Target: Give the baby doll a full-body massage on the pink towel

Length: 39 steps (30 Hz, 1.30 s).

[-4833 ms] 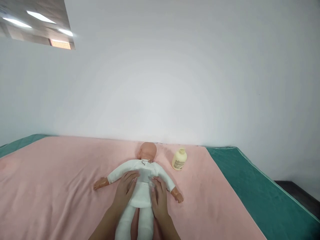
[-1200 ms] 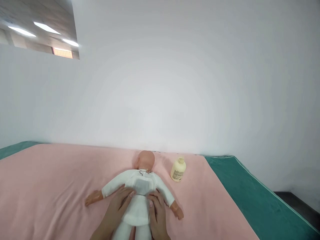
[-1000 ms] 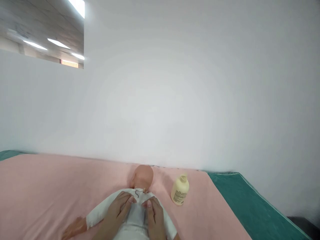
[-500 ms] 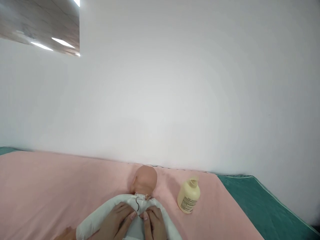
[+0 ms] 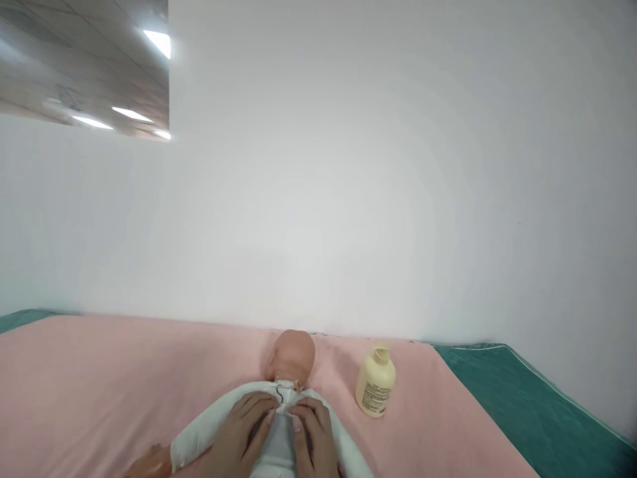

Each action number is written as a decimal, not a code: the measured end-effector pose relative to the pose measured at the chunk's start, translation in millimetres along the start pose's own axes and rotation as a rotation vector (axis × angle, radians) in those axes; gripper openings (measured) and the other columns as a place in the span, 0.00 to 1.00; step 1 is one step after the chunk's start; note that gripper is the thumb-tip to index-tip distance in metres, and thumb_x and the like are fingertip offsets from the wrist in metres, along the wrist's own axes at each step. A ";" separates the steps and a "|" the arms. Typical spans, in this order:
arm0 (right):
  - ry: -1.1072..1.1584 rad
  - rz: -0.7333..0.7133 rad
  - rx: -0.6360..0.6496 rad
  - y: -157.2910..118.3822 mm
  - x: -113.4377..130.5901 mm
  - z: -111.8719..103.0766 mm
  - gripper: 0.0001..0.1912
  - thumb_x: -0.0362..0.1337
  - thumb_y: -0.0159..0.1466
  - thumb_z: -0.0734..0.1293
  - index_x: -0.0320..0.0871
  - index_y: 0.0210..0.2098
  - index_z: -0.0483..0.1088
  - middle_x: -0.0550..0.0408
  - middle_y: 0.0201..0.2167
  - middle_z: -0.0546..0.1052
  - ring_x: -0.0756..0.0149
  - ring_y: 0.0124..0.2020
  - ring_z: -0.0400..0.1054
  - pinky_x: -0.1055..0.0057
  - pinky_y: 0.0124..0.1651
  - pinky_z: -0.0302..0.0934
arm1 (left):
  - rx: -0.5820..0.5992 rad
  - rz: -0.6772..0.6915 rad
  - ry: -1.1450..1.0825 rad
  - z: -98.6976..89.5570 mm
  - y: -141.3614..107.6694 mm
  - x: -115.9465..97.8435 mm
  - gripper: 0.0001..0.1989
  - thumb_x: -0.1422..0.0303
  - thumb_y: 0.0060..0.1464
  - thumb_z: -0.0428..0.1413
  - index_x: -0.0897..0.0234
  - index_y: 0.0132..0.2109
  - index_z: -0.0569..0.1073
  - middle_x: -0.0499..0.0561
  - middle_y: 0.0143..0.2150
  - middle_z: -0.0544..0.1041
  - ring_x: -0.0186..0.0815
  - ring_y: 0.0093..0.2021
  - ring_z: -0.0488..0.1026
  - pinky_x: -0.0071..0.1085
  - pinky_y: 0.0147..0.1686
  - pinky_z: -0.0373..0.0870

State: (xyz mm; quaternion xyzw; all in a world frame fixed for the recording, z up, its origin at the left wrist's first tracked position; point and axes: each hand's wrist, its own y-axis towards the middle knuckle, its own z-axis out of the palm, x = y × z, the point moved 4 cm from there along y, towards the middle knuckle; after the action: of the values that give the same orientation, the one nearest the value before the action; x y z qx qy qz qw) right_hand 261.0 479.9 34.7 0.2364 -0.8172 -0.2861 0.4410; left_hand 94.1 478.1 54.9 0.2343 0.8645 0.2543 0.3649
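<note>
A doll (image 5: 293, 355) lies on its back at the bottom centre, its head toward the wall and its face not visible. It wears a white long-sleeved garment (image 5: 202, 428) with a dark string near the neck. My left hand (image 5: 243, 431) is on the left side of the chest, fingers bent and pinching the garment. On the other side, my right hand (image 5: 314, 435) also pinches the cloth between thumb and fingers. Between my hands shows a greyish-white panel of the doll's front.
A pale yellow bottle (image 5: 375, 385) with a printed label stands right of the doll. Pink cloth (image 5: 124, 372) lies beneath both, with green cloth (image 5: 522, 398) at the right and far left. A white wall (image 5: 318, 166) rises behind.
My hands have moved a little apart, showing more of the chest panel. The view has shifted slightly, with more ceiling showing at the upper left.
</note>
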 end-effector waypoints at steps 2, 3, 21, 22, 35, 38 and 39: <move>0.002 0.012 0.015 2.2 6.1 -1.0 0.12 0.39 0.69 0.57 0.48 0.43 0.71 0.52 0.43 0.73 0.63 0.47 0.68 0.68 0.51 0.62 | 0.052 -0.043 -0.023 1.4 0.2 -0.8 0.13 0.63 0.63 0.46 0.58 0.47 0.73 0.51 0.48 0.77 0.35 0.49 0.72 0.33 0.53 0.68; 0.002 0.027 0.023 3.3 8.2 -0.6 0.13 0.40 0.69 0.56 0.48 0.42 0.71 0.52 0.42 0.73 0.62 0.46 0.68 0.67 0.51 0.62 | 0.077 -0.061 -0.035 1.7 0.8 -1.9 0.14 0.62 0.63 0.45 0.58 0.47 0.73 0.51 0.48 0.77 0.35 0.48 0.72 0.34 0.53 0.68; -0.035 0.076 0.104 8.1 29.2 0.1 0.13 0.42 0.69 0.58 0.48 0.46 0.71 0.51 0.47 0.73 0.62 0.51 0.66 0.65 0.55 0.60 | 0.087 -0.015 -0.007 -0.1 6.0 -5.3 0.15 0.63 0.62 0.46 0.60 0.48 0.73 0.57 0.50 0.76 0.40 0.50 0.72 0.43 0.53 0.69; -0.040 0.081 0.113 8.0 30.5 0.3 0.13 0.43 0.68 0.59 0.48 0.47 0.71 0.51 0.49 0.73 0.61 0.53 0.65 0.64 0.57 0.59 | 0.081 -0.006 0.003 -0.2 5.7 -5.3 0.15 0.63 0.62 0.46 0.60 0.50 0.73 0.57 0.50 0.76 0.40 0.51 0.72 0.44 0.54 0.68; -0.092 0.166 0.148 6.3 21.4 3.6 0.14 0.44 0.68 0.60 0.48 0.48 0.70 0.53 0.48 0.74 0.61 0.52 0.66 0.62 0.57 0.59 | 0.090 -0.066 -0.020 -1.4 4.5 -9.4 0.14 0.66 0.60 0.49 0.59 0.50 0.73 0.53 0.49 0.78 0.40 0.50 0.74 0.43 0.54 0.68; -0.066 0.169 0.174 5.6 19.7 4.2 0.15 0.44 0.69 0.59 0.48 0.51 0.69 0.52 0.50 0.73 0.61 0.54 0.64 0.62 0.59 0.58 | 0.070 -0.077 -0.048 -1.5 3.7 -9.6 0.15 0.65 0.60 0.49 0.60 0.52 0.72 0.55 0.50 0.77 0.41 0.51 0.73 0.44 0.55 0.68; -0.057 0.165 0.178 5.9 20.3 3.1 0.15 0.43 0.69 0.59 0.48 0.52 0.68 0.52 0.52 0.72 0.61 0.55 0.64 0.62 0.59 0.57 | 0.060 -0.089 -0.060 -2.1 4.0 -9.8 0.15 0.66 0.60 0.49 0.60 0.52 0.72 0.55 0.51 0.77 0.41 0.52 0.73 0.44 0.56 0.67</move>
State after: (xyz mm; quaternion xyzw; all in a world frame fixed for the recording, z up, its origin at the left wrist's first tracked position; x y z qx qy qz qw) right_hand 247.4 472.0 49.1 0.1981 -0.8683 -0.1818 0.4170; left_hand 99.4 474.7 63.6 0.2139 0.8699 0.2046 0.3944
